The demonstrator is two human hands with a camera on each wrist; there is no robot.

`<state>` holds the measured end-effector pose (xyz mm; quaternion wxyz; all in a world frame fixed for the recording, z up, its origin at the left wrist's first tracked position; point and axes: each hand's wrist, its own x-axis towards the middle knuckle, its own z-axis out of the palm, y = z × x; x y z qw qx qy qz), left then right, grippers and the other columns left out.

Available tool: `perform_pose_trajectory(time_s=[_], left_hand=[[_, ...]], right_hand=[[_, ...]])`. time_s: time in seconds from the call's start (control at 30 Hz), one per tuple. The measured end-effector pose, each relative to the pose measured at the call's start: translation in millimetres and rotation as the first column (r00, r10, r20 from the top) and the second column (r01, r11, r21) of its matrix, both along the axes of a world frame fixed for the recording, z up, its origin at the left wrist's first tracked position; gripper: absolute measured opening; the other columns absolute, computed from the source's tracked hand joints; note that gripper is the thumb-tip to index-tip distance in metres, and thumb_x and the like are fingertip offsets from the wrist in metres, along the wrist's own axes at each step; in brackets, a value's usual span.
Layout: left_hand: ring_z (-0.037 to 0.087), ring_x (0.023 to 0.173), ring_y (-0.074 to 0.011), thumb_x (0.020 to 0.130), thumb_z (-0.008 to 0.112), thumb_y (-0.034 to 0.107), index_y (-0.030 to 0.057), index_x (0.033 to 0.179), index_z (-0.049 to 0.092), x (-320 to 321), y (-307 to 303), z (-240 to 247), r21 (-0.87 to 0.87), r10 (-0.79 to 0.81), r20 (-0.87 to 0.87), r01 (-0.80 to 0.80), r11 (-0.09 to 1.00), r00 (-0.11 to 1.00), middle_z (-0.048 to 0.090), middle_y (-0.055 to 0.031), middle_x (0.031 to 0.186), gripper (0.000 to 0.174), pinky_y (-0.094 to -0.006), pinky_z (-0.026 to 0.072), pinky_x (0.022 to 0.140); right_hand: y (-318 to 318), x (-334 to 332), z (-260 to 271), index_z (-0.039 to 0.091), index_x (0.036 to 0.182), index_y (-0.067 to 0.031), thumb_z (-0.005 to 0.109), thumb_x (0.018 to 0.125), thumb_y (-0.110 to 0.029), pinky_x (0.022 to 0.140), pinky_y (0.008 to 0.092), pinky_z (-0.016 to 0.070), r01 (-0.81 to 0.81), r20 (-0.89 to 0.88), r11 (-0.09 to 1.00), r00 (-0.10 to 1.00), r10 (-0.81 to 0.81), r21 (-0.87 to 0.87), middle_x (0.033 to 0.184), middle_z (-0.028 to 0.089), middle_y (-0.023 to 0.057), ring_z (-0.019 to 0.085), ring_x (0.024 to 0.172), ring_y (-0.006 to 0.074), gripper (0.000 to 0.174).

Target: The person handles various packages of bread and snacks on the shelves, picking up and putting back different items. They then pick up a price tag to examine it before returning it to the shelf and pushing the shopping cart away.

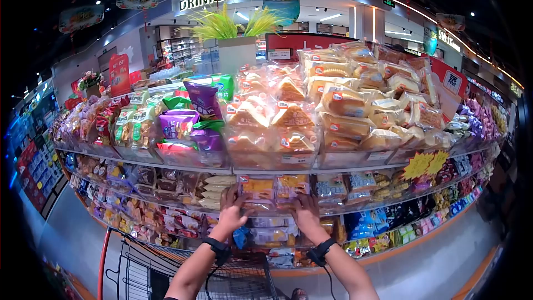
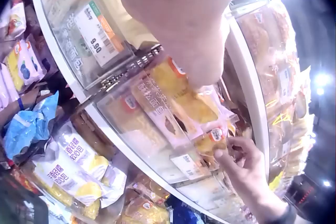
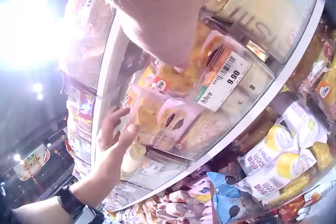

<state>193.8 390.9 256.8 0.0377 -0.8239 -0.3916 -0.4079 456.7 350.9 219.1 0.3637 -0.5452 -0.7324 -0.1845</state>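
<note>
Both hands reach into the second tier of a store display, at two side-by-side packs of yellow bread in clear and pink wrappers. My left hand (image 1: 232, 211) is at the outer side of the left bread pack (image 1: 255, 187), with loosely bent fingers by its wrapper. At the other side, my right hand (image 1: 305, 211) touches the right bread pack (image 1: 292, 186). The left wrist view shows the right hand (image 2: 245, 166) with bent fingers right at the wrapper's end. In the right wrist view, the left hand's fingers (image 3: 118, 116) spread beside a pack.
A clear shelf front with a 9.90 price tag (image 3: 223, 79) stands before the packs. The upper tier's white edge (image 1: 266, 170) runs above the hands, under stacked sandwich bread (image 1: 291, 116). Below are white-wrapped buns (image 2: 73, 166) and a blue packet (image 2: 32, 124). A shopping cart (image 1: 144, 261) stands in front.
</note>
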Motion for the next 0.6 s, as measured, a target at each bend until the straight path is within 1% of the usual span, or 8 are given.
perform_pose_trajectory(time_s=[0.1,0.13,0.23,0.27,0.37,0.47,0.57,0.6], left_hand=[[0.034,0.121,-0.0409,0.066,0.077,0.023,0.0156,0.118,0.059,18.5,1.3,1.9,0.07,-0.095,-0.183,0.109,0.992,0.978,0.039,-0.015,0.133,0.055,-0.0512,0.0335,0.099],[0.043,0.115,-0.037,0.068,0.074,0.022,0.0125,0.116,0.059,27.1,-5.4,7.9,0.093,-0.083,-0.225,0.107,0.99,0.971,0.048,-0.014,0.124,0.051,-0.0479,0.0381,0.095],[0.052,0.103,-0.0322,0.071,0.07,0.018,0.0083,0.113,0.058,43.1,19.3,-16.3,-0.068,-0.179,-0.265,0.167,0.984,0.947,0.057,-0.0123,0.11,0.044,-0.043,0.0429,0.089],[0.056,0.098,-0.0274,0.073,0.065,0.021,0.0074,0.108,0.059,47.1,21.9,-14.3,0.086,-0.142,-0.278,0.172,0.981,0.95,0.062,-0.0083,0.106,0.038,-0.0395,0.0445,0.085],[0.057,0.098,-0.0285,0.074,0.062,0.019,0.0066,0.107,0.059,50.6,41.0,-20.5,0.059,-0.141,-0.344,0.172,0.983,0.928,0.062,-0.0084,0.105,0.035,-0.0391,0.0463,0.084],[0.057,0.099,-0.0285,0.075,0.059,0.018,0.0065,0.103,0.06,56.1,50.3,-22.5,0.021,-0.134,-0.413,0.156,0.988,0.901,0.062,-0.0071,0.103,0.03,-0.0391,0.047,0.084],[0.057,0.099,-0.0284,0.076,0.058,0.019,0.0067,0.098,0.061,60.4,47.3,-16.2,-0.015,-0.132,-0.483,0.143,0.99,0.866,0.062,-0.0059,0.102,0.025,-0.0383,0.0473,0.084],[0.057,0.1,-0.0289,0.077,0.058,0.02,0.0074,0.099,0.061,63.2,46.7,-11.1,-0.036,-0.121,-0.53,0.121,0.992,0.839,0.061,-0.0061,0.105,0.025,-0.0384,0.0469,0.085]], right_hand=[[1.4,-2.2,4.1,0.058,0.098,-0.0058,0.069,0.071,-0.021,0.093,0.0485,0.0353,0.028,0.033,1.0,0.999,-0.028,-0.012,0.106,0.053,0.0119,0.049,0.103,0.0316,0.033],[5.7,-2.1,0.3,0.058,0.097,-0.006,0.068,0.071,-0.02,0.092,0.0482,0.0359,0.041,0.05,0.999,0.998,-0.04,-0.01,0.105,0.053,0.0119,0.05,0.102,0.0316,0.032],[8.0,-3.9,2.3,0.059,0.093,-0.0061,0.065,0.071,-0.018,0.088,0.0479,0.0371,0.068,0.045,0.998,0.997,-0.068,0.009,0.103,0.053,0.0118,0.05,0.099,0.0315,0.025],[6.8,-5.6,3.7,0.059,0.091,-0.006,0.063,0.072,-0.017,0.087,0.0479,0.0374,0.073,0.034,0.997,0.997,-0.074,0.016,0.102,0.054,0.0117,0.05,0.098,0.0314,0.023],[6.3,-10.7,12.5,0.06,0.088,-0.0053,0.059,0.071,-0.012,0.085,0.0473,0.0376,0.117,0.066,0.992,0.991,-0.12,0.037,0.101,0.054,0.0123,0.051,0.096,0.0315,0.018],[10.6,-11.3,11.4,0.063,0.087,-0.0051,0.057,0.07,-0.009,0.085,0.0451,0.037,0.196,0.098,0.98,0.976,-0.192,-0.027,0.098,0.056,0.012,0.052,0.095,0.0302,0.018],[17.1,-10.8,16.3,0.065,0.088,-0.0061,0.057,0.07,-0.008,0.086,0.0432,0.0358,0.23,0.109,0.97,0.969,-0.221,-0.074,0.096,0.058,0.011,0.053,0.094,0.0282,0.02],[20.6,-8.9,14.4,0.066,0.089,-0.0073,0.057,0.07,-0.009,0.088,0.0433,0.0346,0.245,0.122,0.966,0.965,-0.234,-0.08,0.096,0.059,0.0097,0.053,0.097,0.0263,0.021]])
